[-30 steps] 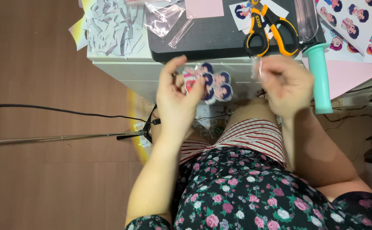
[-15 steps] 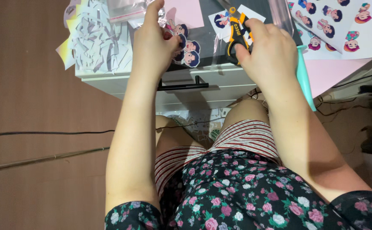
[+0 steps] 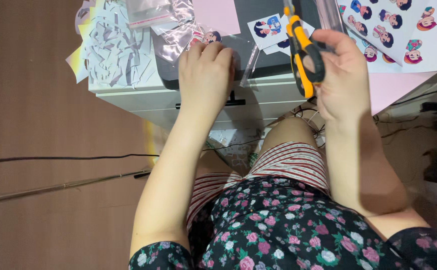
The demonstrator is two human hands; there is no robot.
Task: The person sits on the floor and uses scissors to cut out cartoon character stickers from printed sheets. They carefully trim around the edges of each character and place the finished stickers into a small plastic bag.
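Right hand [image 3: 343, 80]: fingers curled around the handles of one pair of scissors [image 3: 304, 52], orange and black, clamped on them. Scissors lifted above the bench [image 3: 128, 97] edge, handles near, blades pointing far and running out of the top of the view.

Left hand [image 3: 206, 75]: palm down, fingers together and flat, resting on the dark mat [image 3: 273, 70] at the near edge of the bench. Whether anything lies under the fingers cannot be told. Just beyond the fingertips, one small cut-out sticker [image 3: 211, 36], touching or nearly so.

Between the two hands: one narrow clear sleeve [image 3: 251, 62] lying on the mat, and far of it one white card [image 3: 268, 27] with a printed figure in blue.

Far left of the left hand: clear plastic bags [image 3: 166, 22], at least two, crumpled and overlapping. One pink paper sheet [image 3: 218, 15] just right of them. Left again, a heap of white paper trimmings [image 3: 113, 52], too many and too tangled to count, spread over the left corner of the bench.

Far right, beyond the right hand: one white sticker sheet [image 3: 408, 35] with cartoon figures, at least eight visible, part of it cut by the frame. Pink sheet [image 3: 383, 92] under it, showing at the near right.

Near, below the bench: one drawer handle [image 3: 233, 102], black. Lap in striped shorts [image 3: 288, 162] and floral top [image 3: 288, 225]. Two cables [image 3: 63, 160] across the brown floor at left.
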